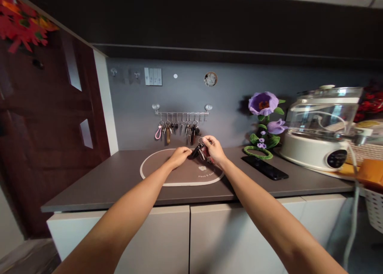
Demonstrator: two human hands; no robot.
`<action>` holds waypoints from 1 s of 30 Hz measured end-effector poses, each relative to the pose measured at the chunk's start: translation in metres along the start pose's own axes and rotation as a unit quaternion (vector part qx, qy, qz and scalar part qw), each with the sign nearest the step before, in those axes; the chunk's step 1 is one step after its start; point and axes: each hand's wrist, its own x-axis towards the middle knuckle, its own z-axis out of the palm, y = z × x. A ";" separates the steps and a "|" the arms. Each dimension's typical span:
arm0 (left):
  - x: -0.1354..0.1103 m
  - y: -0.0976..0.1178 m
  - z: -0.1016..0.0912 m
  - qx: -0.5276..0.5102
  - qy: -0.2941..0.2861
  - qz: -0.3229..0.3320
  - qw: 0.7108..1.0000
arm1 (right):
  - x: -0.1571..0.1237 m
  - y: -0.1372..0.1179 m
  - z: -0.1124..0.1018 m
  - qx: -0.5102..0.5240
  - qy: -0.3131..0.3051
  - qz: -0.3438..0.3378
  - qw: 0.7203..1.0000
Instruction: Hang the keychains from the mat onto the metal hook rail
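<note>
A bunch of keys (201, 153) on a metal ring is held up over the brown oval mat (170, 174). My right hand (213, 147) pinches the ring at its top, with the keys and a reddish tag hanging beneath. My left hand (180, 156) is closed at the bunch's left side, fingertips at a black key or fob (195, 151). Behind my hands, a clear hook rail (182, 113) on the grey wall carries several key sets, among them a pink loop (158, 132) and a tan strap (168, 136).
A black phone (265, 168) lies on the counter to the right. Beyond it stand a purple crocheted flower (263, 104) with a green ring base and a cream appliance (311, 152) with a clear top. A dark shelf (209, 30) overhangs the counter; a dark red door (54, 118) is at left.
</note>
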 end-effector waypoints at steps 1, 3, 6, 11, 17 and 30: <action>0.000 0.000 0.000 0.031 0.005 0.024 0.999 | 0.000 -0.001 0.000 0.019 0.007 0.002 1.000; -0.001 0.002 0.000 0.085 0.021 0.067 0.994 | 0.001 -0.004 0.001 0.054 0.019 0.004 0.998; -0.001 0.003 0.000 0.147 0.050 0.115 0.981 | 0.002 -0.009 0.003 0.065 0.030 0.014 0.997; 0.002 -0.001 0.003 0.139 0.080 0.138 0.977 | 0.011 -0.019 0.002 0.080 0.049 0.038 0.995; 0.008 -0.013 0.004 0.136 0.099 0.130 0.977 | 0.034 -0.023 -0.004 0.065 0.066 0.068 0.993; 0.008 -0.011 0.003 0.222 0.086 0.126 0.963 | 0.092 -0.034 0.004 0.059 0.153 0.100 0.981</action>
